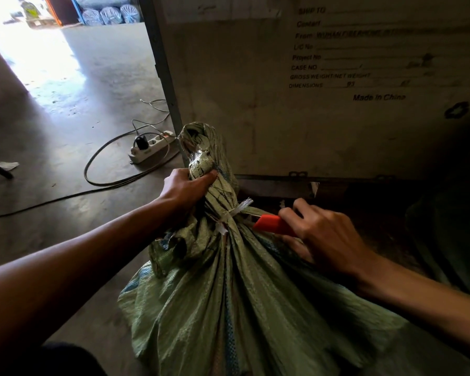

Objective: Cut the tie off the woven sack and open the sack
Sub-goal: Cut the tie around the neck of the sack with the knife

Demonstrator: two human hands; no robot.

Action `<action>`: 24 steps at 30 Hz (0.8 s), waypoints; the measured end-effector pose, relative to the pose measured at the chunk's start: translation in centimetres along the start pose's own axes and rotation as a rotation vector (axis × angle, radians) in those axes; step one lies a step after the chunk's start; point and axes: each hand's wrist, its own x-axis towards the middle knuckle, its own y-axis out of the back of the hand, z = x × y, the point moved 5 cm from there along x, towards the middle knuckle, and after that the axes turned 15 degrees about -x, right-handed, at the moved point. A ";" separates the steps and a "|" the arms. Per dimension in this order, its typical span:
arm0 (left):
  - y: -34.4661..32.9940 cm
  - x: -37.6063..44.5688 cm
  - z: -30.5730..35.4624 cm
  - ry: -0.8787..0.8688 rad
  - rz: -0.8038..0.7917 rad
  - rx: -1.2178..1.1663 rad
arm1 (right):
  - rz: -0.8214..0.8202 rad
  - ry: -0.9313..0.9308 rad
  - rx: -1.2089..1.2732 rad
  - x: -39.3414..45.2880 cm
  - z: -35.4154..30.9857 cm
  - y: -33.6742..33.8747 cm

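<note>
A green woven sack stands on the concrete floor in front of me, its neck bunched and twisted upward. A pale string tie with frayed white ends is knotted around the neck. My left hand grips the twisted top of the sack just above the tie. My right hand holds a red-handled cutter, whose front end points left and sits right beside the tie. The blade itself is hidden against the fabric.
A large printed shipping crate stands directly behind the sack. A white power strip with black cables lies on the floor to the left. Bright light falls on the floor at the far left, with wrapped bundles beyond.
</note>
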 end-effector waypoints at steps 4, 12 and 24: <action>0.3 0.2 0.0 0.006 0.020 0.009 | 0.003 -0.022 -0.015 0.0 0.0 -0.2; -0.1 0.0 0.4 -0.020 0.010 0.052 | 0.031 -0.031 0.009 0.2 0.0 0.1; 0.1 0.2 0.4 -0.001 0.018 0.054 | 0.044 -0.027 0.014 0.8 0.2 0.0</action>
